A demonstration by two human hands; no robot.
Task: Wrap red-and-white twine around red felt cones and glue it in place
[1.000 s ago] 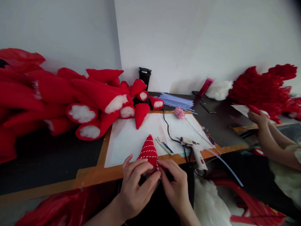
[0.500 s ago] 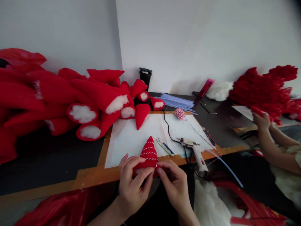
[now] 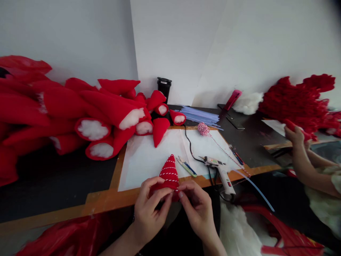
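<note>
A red felt cone [image 3: 169,172] wound with red-and-white twine points upward at the table's front edge. My left hand [image 3: 152,206] grips its lower left side, thumb and fingers on the base. At the lower right of the cone my right hand [image 3: 196,206] pinches the cone's edge near the twine; the fingertips partly hide the spot. Just behind lie small snips [image 3: 187,167]. A white glue gun [image 3: 220,170] rests to the right, and a ball of red-and-white twine [image 3: 203,129] sits farther back on the white sheet [image 3: 144,160].
Stuffed red cones [image 3: 106,106] are piled on the left. Behind the sheet are pale glue sticks [image 3: 199,115] and a black cup [image 3: 164,87]. At right, another person's hand [image 3: 295,137] holds a red piece near a red heap [image 3: 293,103]. White stuffing [image 3: 238,231] lies below.
The cone has tilted slightly between my hands, and less of its underside shows. My left fingers have shifted a little on it. The view has moved very slightly.
</note>
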